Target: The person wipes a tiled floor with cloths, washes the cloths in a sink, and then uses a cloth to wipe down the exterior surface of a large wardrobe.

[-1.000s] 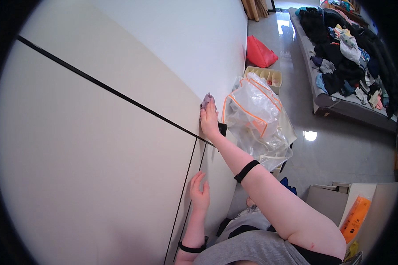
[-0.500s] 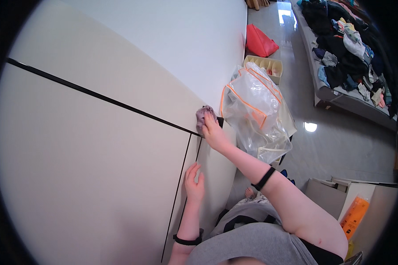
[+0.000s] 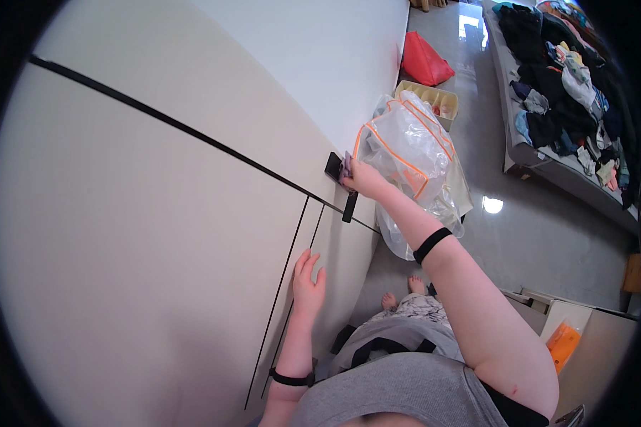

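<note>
My right hand (image 3: 367, 178) is closed around a crumpled purple-grey cloth (image 3: 346, 169). The cloth lies at the edge of a large cream panelled surface (image 3: 157, 256), beside a dark rectangular piece (image 3: 332, 164). Just below it, a short black bar (image 3: 349, 207) sits on the same surface; I cannot tell what either black part is. My left hand (image 3: 308, 288) holds nothing, its fingers loosely apart, resting against or close to the panel by two thin dark seams. A long black strip (image 3: 164, 116) crosses the panels on a slant.
Beyond the panel edge, a clear plastic bag with orange trim (image 3: 413, 142) lies on the grey floor. Behind it are a beige divided box (image 3: 441, 99) and a red bag (image 3: 425, 60). Clothes cover a bed (image 3: 511, 132) at far right; an orange packet (image 3: 564, 345) is at lower right.
My right hand and the cloth have moved away and slightly right, exposing the dark piece and more of the black bar. My left hand has shifted only slightly. The view has also shifted a little.
</note>
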